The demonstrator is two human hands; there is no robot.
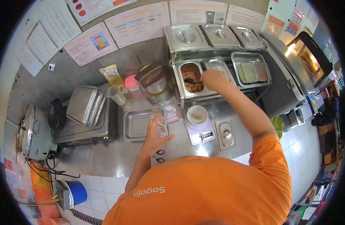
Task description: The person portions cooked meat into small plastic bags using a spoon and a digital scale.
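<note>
My right hand (214,80) is closed around the handle of a dark serving spoon (192,81). The spoon's head reaches into a steel food pan (183,92) of reddish-brown food (195,88). On the counter, my left hand (154,135) has its thumb and fingers apart beside a clear plastic packet (162,129), at the right edge of a shallow steel tray (137,122). Whether it touches the packet is hard to see. Between my hands, a white bowl (197,114) with a little brownish food in it sits on a white digital scale (200,135).
A steel lid (225,134) lies right of the scale. Lidded pans (185,36) fill the upper rack. Leftward are a measuring jug (116,95), stacked steel trays (86,105) on a stove (82,129) and a large cooker (39,129). A glass-fronted warmer (305,62) stands at right.
</note>
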